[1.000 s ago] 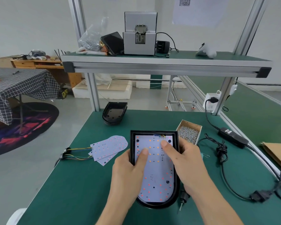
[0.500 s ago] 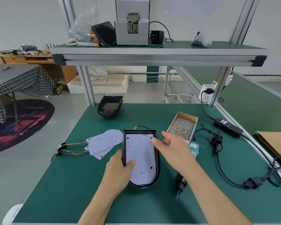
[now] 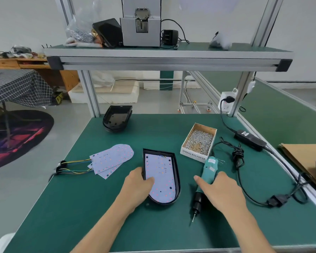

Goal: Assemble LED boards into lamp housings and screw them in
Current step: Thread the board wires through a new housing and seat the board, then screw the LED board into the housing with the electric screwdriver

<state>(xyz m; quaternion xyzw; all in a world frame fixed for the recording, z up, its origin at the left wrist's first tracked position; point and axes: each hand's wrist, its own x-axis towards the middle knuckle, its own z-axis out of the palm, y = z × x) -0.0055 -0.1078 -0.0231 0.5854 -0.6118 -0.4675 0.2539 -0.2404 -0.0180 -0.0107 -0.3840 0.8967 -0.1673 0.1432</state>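
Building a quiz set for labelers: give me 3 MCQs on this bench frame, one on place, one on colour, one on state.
1. Where is the box of screws?
A. On the top shelf
B. On the bench, beyond the screwdriver
C. Inside the housing

2. What colour is the screwdriver body?
A. Teal
B. Red
C. Yellow

3. What is the state of the LED board by the left hand?
A. Stacked with the loose boards
B. Held up in the air
C. Lying inside the housing

Answers: 1 B, the box sits on the green bench just past the screwdriver's rear end. 2 A, the handle under the right hand is teal. 3 C, the housing's black rim surrounds the board, and the left thumb rests on it.
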